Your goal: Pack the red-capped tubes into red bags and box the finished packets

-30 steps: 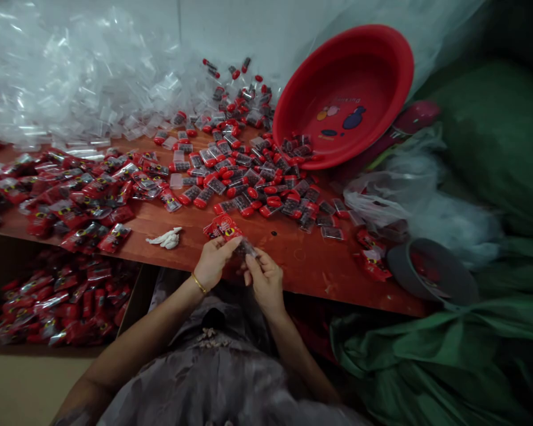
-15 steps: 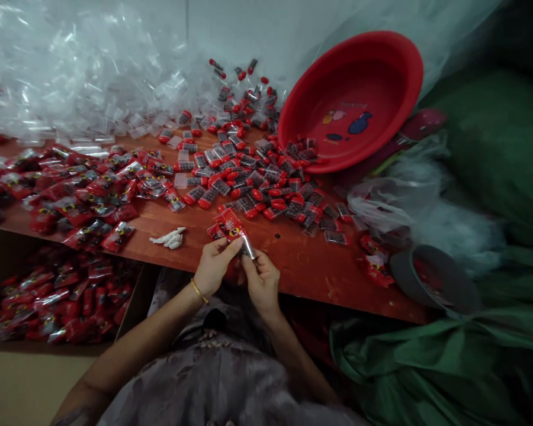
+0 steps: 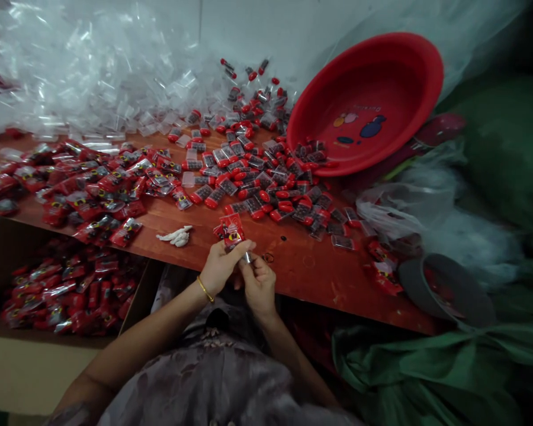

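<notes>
My left hand (image 3: 222,266) is closed around a small red printed plastic packet (image 3: 231,229) at the table's front edge. My right hand (image 3: 258,284) pinches the lower, clear end of the same packet, where a bit of shiny film shows between thumb and fingers. Whatever lies inside the packet is mostly hidden by my fingers. Just beyond my hands spreads a heap of small clear containers with red caps and dark contents (image 3: 249,171). A crumpled white scrap (image 3: 177,236) lies left of my left hand.
Filled red packets (image 3: 93,183) cover the table's left side; more fill a cardboard box (image 3: 148,290) below. Clear empty containers (image 3: 93,71) are piled behind. A red basin (image 3: 368,77) leans at the back right. A grey round container (image 3: 413,290) and plastic bag (image 3: 430,219) stand right.
Both hands have come slightly closer together on the packet, and my left thumb now covers more of its shiny lower end. The whole view has shifted a little.
</notes>
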`<action>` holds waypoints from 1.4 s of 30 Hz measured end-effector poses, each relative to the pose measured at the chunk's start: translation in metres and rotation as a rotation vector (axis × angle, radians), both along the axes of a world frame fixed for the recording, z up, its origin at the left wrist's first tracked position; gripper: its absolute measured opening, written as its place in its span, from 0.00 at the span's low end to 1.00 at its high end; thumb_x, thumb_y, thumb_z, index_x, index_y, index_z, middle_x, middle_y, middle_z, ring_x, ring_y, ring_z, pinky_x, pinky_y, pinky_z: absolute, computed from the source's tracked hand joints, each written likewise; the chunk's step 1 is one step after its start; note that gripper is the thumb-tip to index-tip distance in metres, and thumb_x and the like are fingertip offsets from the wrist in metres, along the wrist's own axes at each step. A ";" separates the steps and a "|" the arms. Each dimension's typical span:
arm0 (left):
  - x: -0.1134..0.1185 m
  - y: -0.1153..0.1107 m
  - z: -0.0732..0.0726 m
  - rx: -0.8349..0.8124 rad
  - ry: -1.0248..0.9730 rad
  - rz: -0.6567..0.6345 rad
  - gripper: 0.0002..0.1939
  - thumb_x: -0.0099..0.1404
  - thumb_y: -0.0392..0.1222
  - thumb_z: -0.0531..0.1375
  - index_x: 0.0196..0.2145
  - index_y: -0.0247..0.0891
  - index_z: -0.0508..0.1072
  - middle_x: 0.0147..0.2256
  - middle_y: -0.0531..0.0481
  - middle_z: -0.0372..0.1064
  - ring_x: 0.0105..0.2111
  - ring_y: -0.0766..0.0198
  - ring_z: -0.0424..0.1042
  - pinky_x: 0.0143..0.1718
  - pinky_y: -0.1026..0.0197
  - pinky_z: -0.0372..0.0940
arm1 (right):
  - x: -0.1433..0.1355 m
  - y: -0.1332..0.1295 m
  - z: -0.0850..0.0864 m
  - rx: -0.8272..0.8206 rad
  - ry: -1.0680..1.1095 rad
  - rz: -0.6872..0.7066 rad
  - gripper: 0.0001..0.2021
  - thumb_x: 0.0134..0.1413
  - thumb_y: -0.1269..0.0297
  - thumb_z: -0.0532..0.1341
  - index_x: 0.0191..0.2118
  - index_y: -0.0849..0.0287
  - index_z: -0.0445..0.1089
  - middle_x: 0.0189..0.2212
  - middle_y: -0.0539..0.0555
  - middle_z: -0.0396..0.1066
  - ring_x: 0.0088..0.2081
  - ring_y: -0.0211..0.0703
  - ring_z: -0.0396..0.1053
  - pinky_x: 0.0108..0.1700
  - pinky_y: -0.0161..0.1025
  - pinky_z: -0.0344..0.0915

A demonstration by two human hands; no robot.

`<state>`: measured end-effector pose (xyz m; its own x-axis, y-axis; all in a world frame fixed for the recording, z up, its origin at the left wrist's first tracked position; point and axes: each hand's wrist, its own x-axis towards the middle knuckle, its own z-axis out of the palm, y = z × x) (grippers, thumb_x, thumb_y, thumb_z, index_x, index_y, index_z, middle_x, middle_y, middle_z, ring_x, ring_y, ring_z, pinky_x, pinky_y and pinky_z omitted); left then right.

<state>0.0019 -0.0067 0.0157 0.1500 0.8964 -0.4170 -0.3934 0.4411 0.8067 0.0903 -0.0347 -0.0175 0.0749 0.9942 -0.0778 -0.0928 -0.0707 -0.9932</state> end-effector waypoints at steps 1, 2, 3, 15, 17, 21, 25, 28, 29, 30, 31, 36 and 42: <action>-0.002 -0.002 -0.001 0.017 0.004 0.011 0.26 0.49 0.57 0.65 0.35 0.30 0.76 0.15 0.56 0.61 0.11 0.71 0.57 0.08 0.68 0.53 | 0.000 0.000 0.000 -0.004 0.015 0.021 0.15 0.50 0.50 0.60 0.33 0.60 0.67 0.19 0.46 0.67 0.14 0.29 0.59 0.15 0.28 0.57; -0.003 -0.003 -0.003 0.029 0.001 0.014 0.26 0.49 0.57 0.64 0.36 0.30 0.76 0.14 0.57 0.60 0.11 0.72 0.57 0.09 0.68 0.54 | 0.000 0.000 0.000 -0.006 0.030 0.041 0.15 0.50 0.50 0.60 0.33 0.59 0.67 0.20 0.47 0.68 0.14 0.29 0.59 0.15 0.28 0.57; -0.004 -0.004 -0.005 0.035 -0.006 0.011 0.26 0.50 0.57 0.64 0.37 0.31 0.76 0.14 0.57 0.59 0.11 0.72 0.56 0.09 0.68 0.54 | 0.001 0.001 0.000 -0.007 0.040 0.056 0.15 0.49 0.51 0.61 0.32 0.59 0.67 0.20 0.47 0.69 0.14 0.29 0.60 0.15 0.29 0.58; -0.030 -0.002 -0.002 -0.139 -0.268 -0.095 0.18 0.55 0.54 0.61 0.37 0.39 0.76 0.34 0.48 0.75 0.32 0.62 0.73 0.32 0.63 0.65 | -0.008 0.046 -0.005 0.414 -0.525 0.001 0.16 0.44 0.51 0.66 0.20 0.56 0.64 0.18 0.47 0.66 0.22 0.36 0.62 0.29 0.34 0.61; -0.042 0.002 0.004 -0.155 -0.226 -0.086 0.17 0.56 0.53 0.61 0.38 0.39 0.75 0.35 0.47 0.75 0.33 0.61 0.74 0.35 0.60 0.66 | -0.009 0.057 0.000 0.525 -0.697 0.045 0.14 0.47 0.50 0.64 0.24 0.56 0.67 0.21 0.50 0.68 0.26 0.39 0.64 0.34 0.36 0.62; -0.098 0.026 0.024 -0.168 -0.077 0.111 0.12 0.62 0.49 0.57 0.34 0.37 0.73 0.32 0.46 0.76 0.34 0.59 0.75 0.37 0.57 0.68 | 0.017 0.096 0.007 0.586 -1.040 0.004 0.18 0.55 0.51 0.56 0.41 0.61 0.69 0.39 0.60 0.71 0.43 0.48 0.64 0.47 0.43 0.59; -0.169 0.057 0.051 0.004 -0.010 0.476 0.21 0.69 0.49 0.44 0.30 0.38 0.71 0.31 0.55 0.76 0.41 0.66 0.72 0.43 0.62 0.66 | 0.067 0.137 0.002 0.311 -1.377 -0.260 0.26 0.54 0.55 0.58 0.55 0.65 0.61 0.57 0.67 0.58 0.54 0.60 0.55 0.52 0.52 0.53; -0.171 0.061 0.050 0.134 0.043 0.551 0.21 0.64 0.59 0.50 0.33 0.39 0.70 0.36 0.54 0.76 0.47 0.62 0.70 0.48 0.59 0.64 | 0.092 0.141 -0.009 0.248 -1.440 -0.198 0.20 0.57 0.62 0.55 0.55 0.60 0.63 0.55 0.62 0.62 0.51 0.56 0.59 0.50 0.49 0.54; -0.159 0.058 0.043 0.161 0.094 0.554 0.19 0.61 0.59 0.54 0.35 0.40 0.71 0.37 0.54 0.76 0.46 0.60 0.71 0.49 0.56 0.64 | 0.096 0.137 -0.014 0.268 -1.425 -0.189 0.18 0.59 0.64 0.52 0.53 0.59 0.65 0.53 0.61 0.65 0.49 0.54 0.61 0.49 0.48 0.55; -0.142 0.054 0.033 0.177 0.177 0.520 0.18 0.57 0.57 0.59 0.37 0.41 0.71 0.38 0.53 0.76 0.44 0.59 0.72 0.49 0.55 0.64 | 0.098 0.130 -0.019 0.300 -1.396 -0.194 0.17 0.60 0.66 0.50 0.51 0.60 0.67 0.50 0.60 0.67 0.48 0.52 0.63 0.49 0.46 0.56; -0.122 0.048 0.022 0.238 0.298 0.473 0.19 0.53 0.54 0.63 0.39 0.41 0.72 0.39 0.51 0.75 0.44 0.58 0.72 0.50 0.54 0.63 | 0.100 0.123 -0.023 0.333 -1.359 -0.205 0.17 0.60 0.67 0.48 0.49 0.60 0.69 0.48 0.60 0.69 0.47 0.51 0.64 0.48 0.45 0.56; -0.032 0.027 -0.028 0.724 0.896 0.016 0.15 0.57 0.45 0.61 0.42 0.42 0.75 0.47 0.45 0.73 0.54 0.50 0.64 0.57 0.48 0.55 | 0.097 0.097 -0.033 0.383 -1.238 -0.258 0.17 0.60 0.65 0.47 0.47 0.62 0.69 0.44 0.61 0.72 0.45 0.49 0.67 0.48 0.44 0.59; -0.011 0.037 -0.048 0.979 1.341 -0.263 0.18 0.62 0.43 0.56 0.49 0.36 0.71 0.54 0.37 0.65 0.61 0.45 0.54 0.59 0.42 0.49 | 0.085 0.122 -0.015 0.120 -1.427 -0.233 0.34 0.51 0.48 0.59 0.58 0.66 0.58 0.47 0.68 0.70 0.47 0.60 0.66 0.46 0.51 0.59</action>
